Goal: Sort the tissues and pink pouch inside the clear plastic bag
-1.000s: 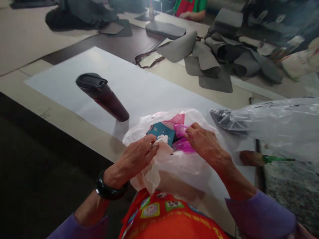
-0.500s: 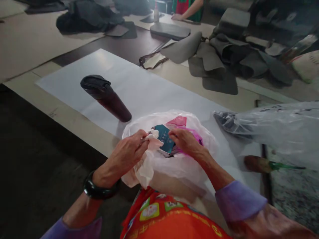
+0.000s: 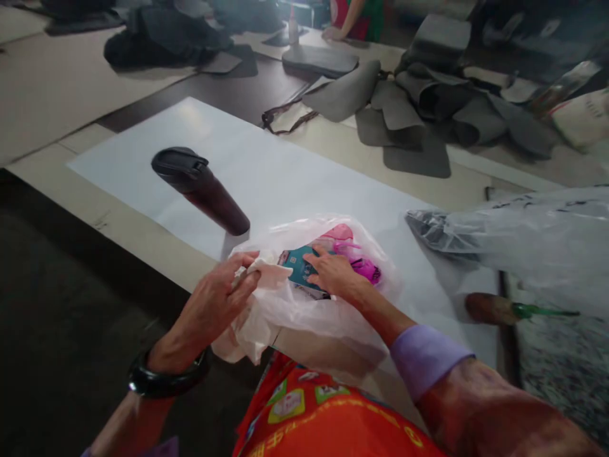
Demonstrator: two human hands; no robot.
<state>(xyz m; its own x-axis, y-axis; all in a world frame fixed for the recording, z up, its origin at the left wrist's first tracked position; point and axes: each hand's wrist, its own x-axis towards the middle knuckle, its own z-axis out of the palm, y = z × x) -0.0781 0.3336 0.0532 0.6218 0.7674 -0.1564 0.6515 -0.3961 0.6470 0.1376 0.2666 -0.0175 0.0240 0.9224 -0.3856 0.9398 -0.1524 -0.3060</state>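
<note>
A: How are the arms set?

B: Both reach forward from the bottom of the frame. The left hand point(image 3: 216, 304), with a dark bangle point(image 3: 164, 379) at the wrist, comes in from the lower left; the right hand point(image 3: 333, 274) comes in from the lower right, its purple sleeve point(image 3: 425, 358) pushed up the forearm.

A: And the hands themselves?

B: The left is closed, fingers and thumb pinched on the near edge of the thin plastic bag point(image 3: 314, 314). The right lies inside the bag's mouth, fingers loosely spread and resting on a teal packet point(image 3: 295, 266); I cannot tell whether it grips it. Something pink point(image 3: 356, 260) lies just beside it in the bag.

A: Where is the bag?

B: Centre of the frame, at the near edge of the surface point(image 3: 128, 228), on a white sheet point(image 3: 266, 165).

A: Around it?

B: A dark flask point(image 3: 200, 189) stands to the left. A clear plastic bag point(image 3: 528, 235) is at the right, a green-tipped tool point(image 3: 504, 309) below it. Grey cut pieces point(image 3: 404, 108) lie at the upper right.
</note>
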